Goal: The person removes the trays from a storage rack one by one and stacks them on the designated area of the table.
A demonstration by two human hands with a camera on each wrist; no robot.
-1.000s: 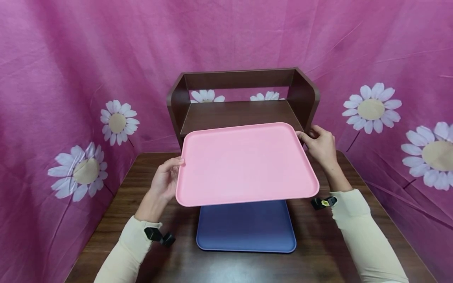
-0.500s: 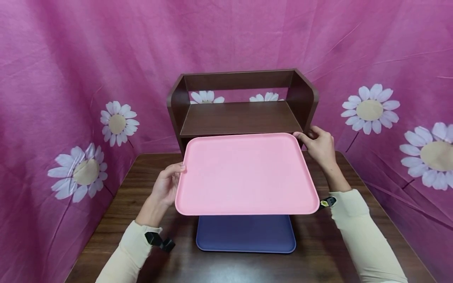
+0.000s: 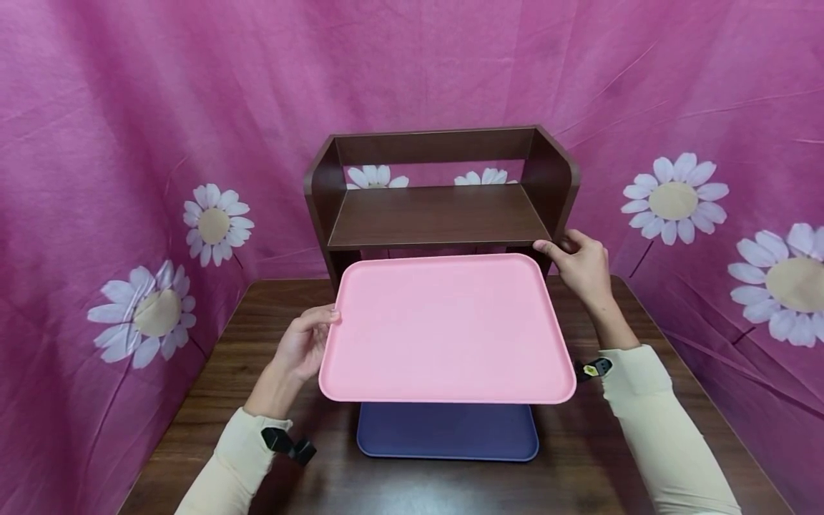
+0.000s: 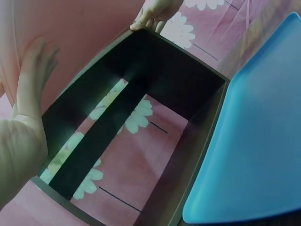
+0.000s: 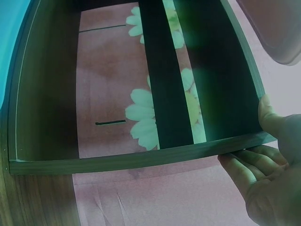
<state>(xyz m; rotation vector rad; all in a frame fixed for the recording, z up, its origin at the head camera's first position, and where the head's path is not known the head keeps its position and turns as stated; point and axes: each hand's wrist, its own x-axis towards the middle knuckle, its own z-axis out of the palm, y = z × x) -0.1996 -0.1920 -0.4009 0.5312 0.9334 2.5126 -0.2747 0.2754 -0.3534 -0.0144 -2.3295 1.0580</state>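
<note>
My left hand (image 3: 304,343) holds a pink rectangular tray (image 3: 447,332) by its left rim, thumb on top and fingers beneath. The tray hangs tilted in front of a dark brown two-level shelf (image 3: 438,214), above a dark blue tray (image 3: 447,433) on the table. My right hand (image 3: 582,270) grips the shelf's right side, just below the upper board. In the right wrist view, the right thumb and fingers (image 5: 240,172) pinch the shelf's front corner, apart from the pink tray. In the left wrist view, the left fingers (image 4: 35,75) lie against the tray's underside.
The brown wooden table (image 3: 257,315) carries the shelf and the blue tray. A pink curtain (image 3: 425,64) with white daisies hangs behind and at both sides. The shelf's lower compartment (image 4: 136,141) has an open back crossed by a dark slat.
The pink tray has come down in front of the shelf, and its far edge now sits below the upper board. My left hand has lowered with it. My right hand stays on the shelf.
</note>
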